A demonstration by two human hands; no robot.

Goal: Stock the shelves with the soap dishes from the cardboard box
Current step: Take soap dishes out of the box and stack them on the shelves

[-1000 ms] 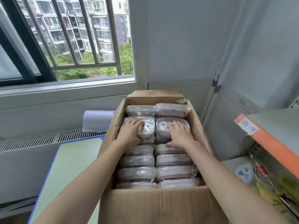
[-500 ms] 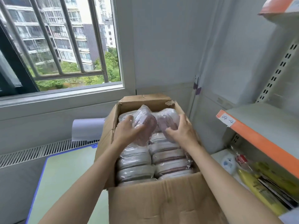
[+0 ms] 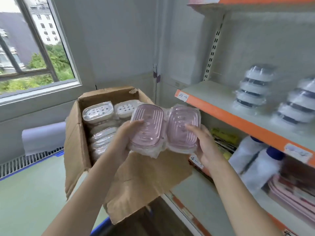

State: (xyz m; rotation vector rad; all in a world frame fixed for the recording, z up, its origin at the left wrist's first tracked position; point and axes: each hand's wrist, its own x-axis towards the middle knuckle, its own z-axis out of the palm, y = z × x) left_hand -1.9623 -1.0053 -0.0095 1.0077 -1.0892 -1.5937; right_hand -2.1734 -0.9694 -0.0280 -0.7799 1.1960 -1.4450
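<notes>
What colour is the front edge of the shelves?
Orange, on the shelf edge, seen in the head view.

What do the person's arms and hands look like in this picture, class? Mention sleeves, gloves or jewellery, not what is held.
Both forearms are bare as far as the frame shows: no sleeves. The left hand and right hand wear no gloves, and no rings, watch or bracelets show. The nails are too blurred to judge.
</notes>
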